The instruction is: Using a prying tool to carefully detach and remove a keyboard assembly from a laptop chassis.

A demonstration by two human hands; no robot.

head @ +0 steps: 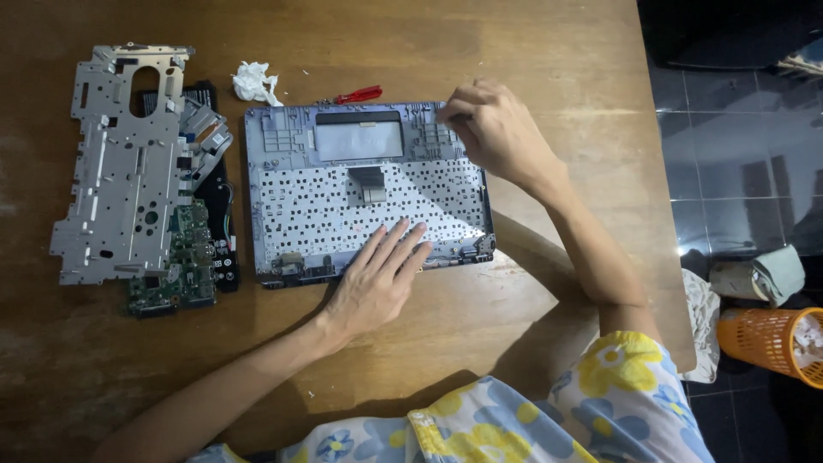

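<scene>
**Fingertips pinched at the far corner of a stripped laptop shell**

The right hand point(497, 133) is seen with fingertips drawn together at the shell's far right corner, about one o'clock from the panel's middle; something small may be pinched there, but what it is cannot be told. The left hand point(377, 279) is laid flat, fingers spread, on the near edge at around six o'clock, pressing the piece down. The laptop shell point(343, 189) lies inner side up, its perforated keyboard backplate exposed, long axis running nine to three across the wooden table point(531, 51). The right hand is the one on the worked corner; the left only steadies.

Out at nine o'clock a bare metal frame point(120, 163) is stacked over a green circuit board point(184, 266). At eleven o'clock a crumpled tissue point(255, 82) is seen, and just past the shell's far edge a red-handled tool point(358, 94). An orange basket point(771, 343) stands on the floor at four o'clock.
</scene>
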